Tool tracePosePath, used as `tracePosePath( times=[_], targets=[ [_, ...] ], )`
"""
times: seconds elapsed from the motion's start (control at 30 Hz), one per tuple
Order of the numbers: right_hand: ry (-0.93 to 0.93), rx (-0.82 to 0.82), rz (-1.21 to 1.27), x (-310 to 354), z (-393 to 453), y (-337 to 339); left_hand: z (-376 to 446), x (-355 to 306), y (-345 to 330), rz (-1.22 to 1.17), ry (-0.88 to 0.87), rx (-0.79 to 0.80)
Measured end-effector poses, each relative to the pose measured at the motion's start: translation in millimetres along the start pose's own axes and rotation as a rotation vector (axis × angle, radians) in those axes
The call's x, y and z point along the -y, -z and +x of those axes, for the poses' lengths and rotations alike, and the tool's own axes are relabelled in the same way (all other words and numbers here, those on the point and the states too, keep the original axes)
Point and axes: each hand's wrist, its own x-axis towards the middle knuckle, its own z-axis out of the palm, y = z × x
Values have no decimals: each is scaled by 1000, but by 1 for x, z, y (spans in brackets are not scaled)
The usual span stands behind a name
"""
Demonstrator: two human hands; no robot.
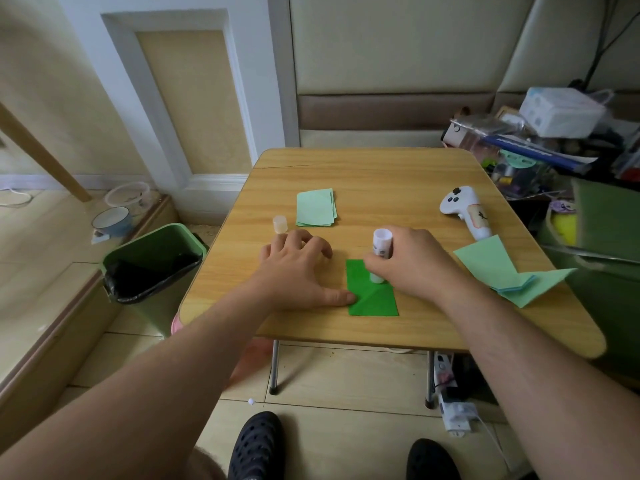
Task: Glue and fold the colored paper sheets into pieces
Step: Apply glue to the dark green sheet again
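A dark green folded paper piece [372, 299] lies near the front of the wooden table [381, 174]. My right hand [407, 265] grips a white glue stick [381, 245] upright, its lower end touching the green paper. My left hand [298, 271] rests on the table beside the paper, its thumb pressing the paper's left edge. The glue stick's cap [280, 224] stands just beyond my left hand. A stack of pale green folded pieces [316, 207] lies further back. Loose pale green and blue sheets [502, 271] sit at the right.
A white game controller [465, 209] lies at the table's right side. A green waste bin [152, 268] with a black liner stands on the floor to the left. Cluttered boxes and bags [540, 133] crowd the right rear. My dark shoes [256, 448] show below the table.
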Motion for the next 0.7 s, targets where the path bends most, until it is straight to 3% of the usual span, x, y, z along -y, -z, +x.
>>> tracePosePath(
  times=[0.2,0.37,0.5,0.7],
  targets=[
    [-21,-35,-30,-14,-2,12,-1,-1,0,-2,1,-2],
    [13,-71,105,0,-1,4,-1,-1,0,6,2,-2],
    [64,9,166,12,-3,-8,-1,0,-1,8,4,-8],
    [61,93,54,0,-4,-2,-1,0,-2,3,4,-18]
  ],
)
